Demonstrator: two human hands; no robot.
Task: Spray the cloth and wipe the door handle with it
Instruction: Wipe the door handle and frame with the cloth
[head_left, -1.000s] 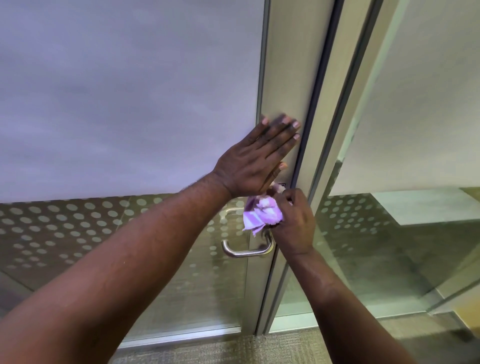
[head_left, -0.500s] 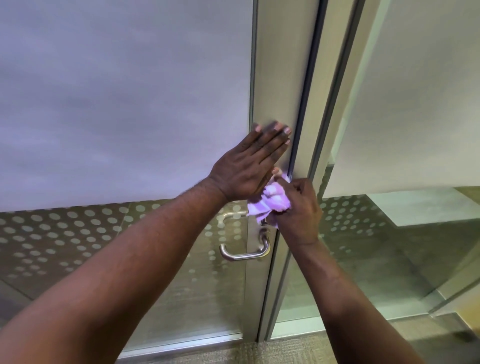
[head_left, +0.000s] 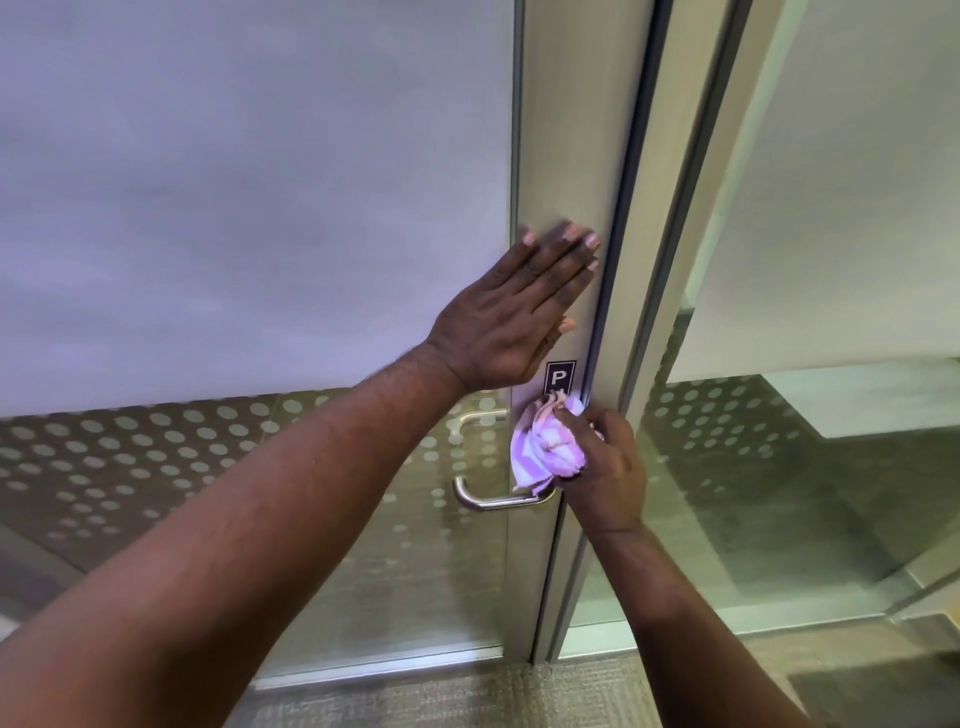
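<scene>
A silver lever door handle sticks out leftward from the metal stile of a glass door. My right hand grips a bunched purple-and-white cloth and presses it on the stile just above the handle's base, which it partly hides. My left hand lies flat with fingers spread on the stile higher up, holding nothing. No spray bottle is in view.
A small dark "P" sign sits on the stile between my hands. The door's glass is frosted above and dotted below. A fixed glass panel stands to the right. Carpet lies at the bottom.
My right hand with the cloth has moved up and then back down the stile near the handle. My left hand stays flat on the door, uncovering the "P" sign.
</scene>
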